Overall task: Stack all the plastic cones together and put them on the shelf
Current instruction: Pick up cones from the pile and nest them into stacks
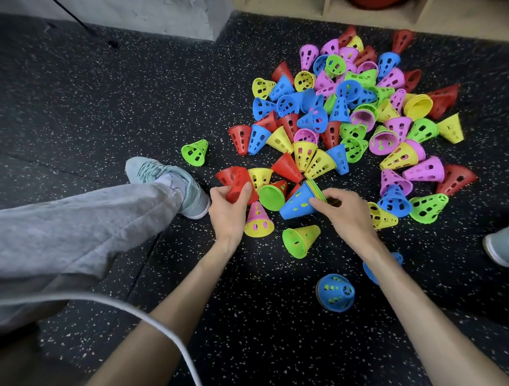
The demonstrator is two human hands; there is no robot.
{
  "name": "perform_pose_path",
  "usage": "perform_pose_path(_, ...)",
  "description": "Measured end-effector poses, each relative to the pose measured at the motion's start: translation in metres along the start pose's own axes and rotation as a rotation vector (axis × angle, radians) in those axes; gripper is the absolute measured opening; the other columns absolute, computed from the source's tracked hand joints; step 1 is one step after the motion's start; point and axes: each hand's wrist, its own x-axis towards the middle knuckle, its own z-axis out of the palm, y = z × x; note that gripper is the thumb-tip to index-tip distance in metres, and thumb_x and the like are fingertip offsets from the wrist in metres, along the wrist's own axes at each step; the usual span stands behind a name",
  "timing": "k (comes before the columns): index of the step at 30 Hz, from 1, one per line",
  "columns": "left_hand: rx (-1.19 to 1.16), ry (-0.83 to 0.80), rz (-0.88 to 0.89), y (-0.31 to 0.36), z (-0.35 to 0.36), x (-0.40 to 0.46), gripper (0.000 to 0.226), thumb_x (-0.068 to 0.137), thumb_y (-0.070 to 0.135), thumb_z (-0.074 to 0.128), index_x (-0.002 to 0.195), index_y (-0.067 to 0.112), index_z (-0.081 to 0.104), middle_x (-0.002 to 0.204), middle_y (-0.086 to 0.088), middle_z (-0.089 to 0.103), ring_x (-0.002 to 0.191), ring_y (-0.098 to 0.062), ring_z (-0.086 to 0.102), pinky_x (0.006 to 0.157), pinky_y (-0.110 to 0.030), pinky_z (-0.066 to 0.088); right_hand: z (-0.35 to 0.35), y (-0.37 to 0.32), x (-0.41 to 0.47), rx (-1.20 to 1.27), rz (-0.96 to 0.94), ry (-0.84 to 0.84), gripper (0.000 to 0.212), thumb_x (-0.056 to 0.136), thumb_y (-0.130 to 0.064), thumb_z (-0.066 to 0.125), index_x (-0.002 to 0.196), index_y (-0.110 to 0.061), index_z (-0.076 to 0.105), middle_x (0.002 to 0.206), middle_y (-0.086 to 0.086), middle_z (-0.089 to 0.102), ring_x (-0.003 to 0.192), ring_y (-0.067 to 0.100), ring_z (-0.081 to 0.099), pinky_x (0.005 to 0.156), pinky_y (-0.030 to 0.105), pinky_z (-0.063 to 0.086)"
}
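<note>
- On the dark speckled floor [266, 308], just ahead of the person's hands, lies a big loose pile of plastic cones [357, 114] in red, blue, yellow, green and pink, most tipped on their sides.
- The left hand [228, 211] has its fingers [218, 192] and thumb curled round a red cone [235, 182], holding it just above the near edge of the pile.
- The right hand [343, 210] grips the wide rim end of a blue stack of cones [298, 203]; yellow and green rims show nested behind the blue one, and its narrow end points toward the left hand.
- Between the two hands sits a green cone [272, 196], and just below the left hand a pink cone in a yellow one [258, 221].
- Nearer the person lie a separate green cone [299, 240] and a blue cone [336, 292].
- A grey trouser leg [75, 228] and pale green shoe [172, 184] stretch in from the left.
- At the top edge stands a wooden shelf [327, 8], well apart from the hands.
</note>
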Motion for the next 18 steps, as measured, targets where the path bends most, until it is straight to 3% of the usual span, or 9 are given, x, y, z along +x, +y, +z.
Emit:
perform_pose_path(3,-0.097,-0.059,-0.051,0.014,0.009,-0.004,0.048,0.087,0.051,0.077,0.11,0.018,0.052,0.101,0.013,0.062,0.092,0.001,0.062,0.094,-0.028,0.05,0.003,0.0,-0.002,-0.026,-0.014,0.029,0.026,0.092,-0.047,0.067,0.103,-0.025,0.075,0.1,-0.01,0.073,0.091,0.011,0.066,0.074,0.032,0.045)
perform_pose_path(5,-0.193,-0.12,-0.073,0.022,0.016,-0.003,0.053,0.081,0.057,0.079,0.108,0.021,0.051,0.107,0.007,0.064,0.099,-0.007,0.067,0.098,-0.035,0.053,0.006,0.0,-0.003,-0.061,-0.004,0.067,0.029,0.091,-0.052,0.064,0.101,-0.027,0.074,0.095,-0.01,0.073,0.083,0.012,0.065,0.07,0.033,0.045)
perform_pose_path(8,-0.241,-0.195,-0.024,0.036,0.023,-0.007,0.06,0.08,0.053,0.08,0.116,0.019,0.047,0.108,0.0,0.063,0.102,-0.017,0.068,0.099,-0.048,0.054,0.006,-0.005,-0.007,-0.052,-0.018,0.123,0.027,0.091,-0.052,0.063,0.077,-0.029,0.063,0.072,-0.006,0.063,0.066,0.013,0.056,0.06,0.032,0.038)
perform_pose_path(10,-0.267,-0.245,0.028,0.043,0.026,-0.015,0.066,0.083,0.048,0.079,0.13,0.023,0.041,0.108,-0.001,0.063,0.103,-0.018,0.068,0.1,-0.049,0.053,0.007,-0.008,-0.01,-0.006,-0.024,0.149,0.033,0.092,-0.051,0.063,0.07,-0.028,0.055,0.064,-0.003,0.054,0.058,0.011,0.047,0.058,0.032,0.035)
perform_pose_path(13,-0.251,-0.312,0.125,0.047,0.028,-0.025,0.071,0.093,0.033,0.075,0.148,0.031,0.031,0.105,0.006,0.058,0.093,0.001,0.062,0.093,-0.033,0.055,0.007,-0.009,-0.01,0.069,-0.01,0.178,0.038,0.091,-0.053,0.062,0.075,-0.018,0.06,0.069,0.004,0.059,0.059,0.02,0.054,0.063,0.04,0.042)
perform_pose_path(14,-0.253,-0.338,0.139,0.047,0.029,-0.027,0.076,0.092,0.035,0.075,0.151,0.036,0.028,0.106,0.002,0.059,0.095,0.0,0.062,0.094,-0.033,0.056,0.006,-0.01,-0.01,0.095,0.003,0.187,0.041,0.091,-0.053,0.062,0.076,-0.015,0.06,0.073,0.009,0.061,0.064,0.028,0.061,0.066,0.042,0.045)
perform_pose_path(16,-0.264,-0.394,0.137,0.044,0.03,-0.03,0.081,0.089,0.041,0.077,0.151,0.048,0.026,0.112,-0.005,0.064,0.104,-0.012,0.065,0.099,-0.045,0.055,0.006,-0.01,-0.01,0.148,0.021,0.204,0.045,0.091,-0.054,0.061,0.077,-0.011,0.058,0.077,0.015,0.063,0.073,0.036,0.066,0.068,0.042,0.048)
perform_pose_path(18,-0.267,-0.433,0.126,0.042,0.032,-0.031,0.077,0.088,0.04,0.078,0.148,0.051,0.031,0.111,0.004,0.068,0.098,-0.011,0.064,0.102,-0.053,0.053,0.006,-0.009,-0.01,0.185,0.03,0.215,0.047,0.088,-0.057,0.061,0.073,-0.013,0.056,0.07,0.01,0.062,0.071,0.035,0.067,0.071,0.047,0.055)
